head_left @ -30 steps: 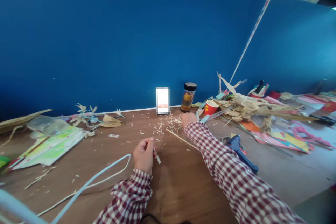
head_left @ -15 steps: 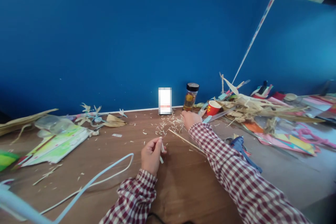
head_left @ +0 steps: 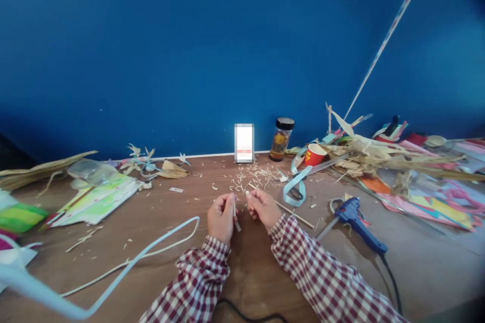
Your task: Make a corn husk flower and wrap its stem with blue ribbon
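Observation:
My left hand (head_left: 222, 216) pinches a thin pale strip (head_left: 237, 222) that hangs down from its fingers over the brown table. Just to the right, my right hand (head_left: 262, 207) has thumb and fingertips pressed together on a tiny pale piece (head_left: 247, 193), too small to make out well. A small gap parts the two hands. Behind them lies a scatter of little pale slivers (head_left: 257, 174). A thin pale stick (head_left: 299, 216) rests on the table beside my right hand.
Right: a blue glue gun (head_left: 358, 224), light blue ribbon (head_left: 299, 189), red paper cup (head_left: 315, 154), jar with black lid (head_left: 281, 140) and dried husks (head_left: 375, 151). Left: painted paper (head_left: 96, 202) and a white-blue cable (head_left: 147, 250). A blue wall (head_left: 189, 60) stands behind.
My right hand has come back from the slivers near the jar to beside my left hand. My left hand still holds its strip. The view has shifted slightly, showing more of the glue gun and ribbon.

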